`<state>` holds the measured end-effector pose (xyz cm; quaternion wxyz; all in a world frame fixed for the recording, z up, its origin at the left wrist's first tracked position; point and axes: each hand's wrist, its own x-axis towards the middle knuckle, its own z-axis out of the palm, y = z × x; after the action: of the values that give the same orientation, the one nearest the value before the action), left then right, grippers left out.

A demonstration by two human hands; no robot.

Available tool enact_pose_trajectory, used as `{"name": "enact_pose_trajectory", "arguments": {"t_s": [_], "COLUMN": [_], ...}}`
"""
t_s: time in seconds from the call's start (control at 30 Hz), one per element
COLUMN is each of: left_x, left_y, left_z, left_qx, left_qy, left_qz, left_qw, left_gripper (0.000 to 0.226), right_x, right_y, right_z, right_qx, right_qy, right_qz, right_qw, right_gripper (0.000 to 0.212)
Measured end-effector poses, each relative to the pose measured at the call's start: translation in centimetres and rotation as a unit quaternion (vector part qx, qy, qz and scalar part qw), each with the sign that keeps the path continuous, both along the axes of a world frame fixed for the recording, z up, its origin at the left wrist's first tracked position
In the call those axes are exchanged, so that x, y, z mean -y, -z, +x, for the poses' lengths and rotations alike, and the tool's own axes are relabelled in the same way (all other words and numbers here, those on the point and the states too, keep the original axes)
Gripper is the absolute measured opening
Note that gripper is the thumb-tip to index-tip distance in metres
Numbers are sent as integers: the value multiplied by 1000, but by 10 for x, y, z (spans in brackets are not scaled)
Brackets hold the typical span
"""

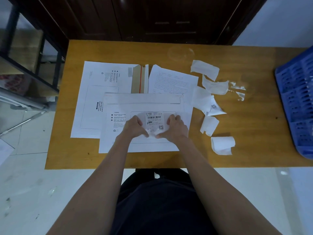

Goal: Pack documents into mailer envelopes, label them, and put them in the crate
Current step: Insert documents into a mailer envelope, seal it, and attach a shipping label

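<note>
A white mailer envelope (pixel 118 141) lies flat at the table's near middle, flap side away from me. A shipping label (pixel 154 122) with a barcode and QR code sits inside its printed label box. My left hand (pixel 133 127) holds the label's left edge, thumb at the bottom corner. My right hand (pixel 176 128) holds the right edge the same way. Whether the label lies fully flat on the envelope I cannot tell. A second mailer (pixel 94 92) lies behind and to the left, its brown flap (pixel 138 78) open. A printed document (pixel 171 80) lies behind the near envelope.
Several curled scraps of label backing paper (pixel 213 85) are scattered right of the envelopes. A blue plastic crate (pixel 298 102) stands at the table's right edge. A dark metal shelf (pixel 28 53) stands left of the wooden table (pixel 237 150); a dark cabinet is behind.
</note>
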<state>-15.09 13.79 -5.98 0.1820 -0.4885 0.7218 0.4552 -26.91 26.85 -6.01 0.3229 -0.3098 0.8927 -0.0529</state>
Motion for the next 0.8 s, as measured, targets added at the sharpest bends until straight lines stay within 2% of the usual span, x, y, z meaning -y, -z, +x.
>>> {"name": "enact_pose_trajectory", "arguments": {"t_s": [0.07,0.13,0.23,0.33,0.5,0.6,0.7,0.8], "left_x": [-1,-5,-15,-25,-29,-32,-33,-32], "left_y": [1,2,4,8,9,11,14,17], "left_z": [1,2,5,9,17,21,25,29], "left_qx": [-9,-21,-24,-32,-56,-66,-75,-89], "left_qy": [6,-9,-3,52,96,123,138,151], "left_qz": [29,37,-46,-118,-140,-161,-194,-209], "left_qw": [1000,999,999,991,984,977,968,962], "left_gripper": [57,51,47,58,74,76,75,77], "right_x": [-4,-7,-12,-17,-27,-26,-23,-26], "right_y": [2,3,5,8,12,13,17,18], "right_z": [4,7,11,14,10,10,11,7], "right_qx": [-18,-24,-25,-14,26,27,2,25], "right_qy": [-9,-4,3,7,3,31,5,4], "right_qz": [-12,-28,-57,-92,-102,-121,-103,-116], "right_qw": [1000,999,998,996,994,992,995,993], "right_gripper": [82,80,77,77,81,74,76,75]}}
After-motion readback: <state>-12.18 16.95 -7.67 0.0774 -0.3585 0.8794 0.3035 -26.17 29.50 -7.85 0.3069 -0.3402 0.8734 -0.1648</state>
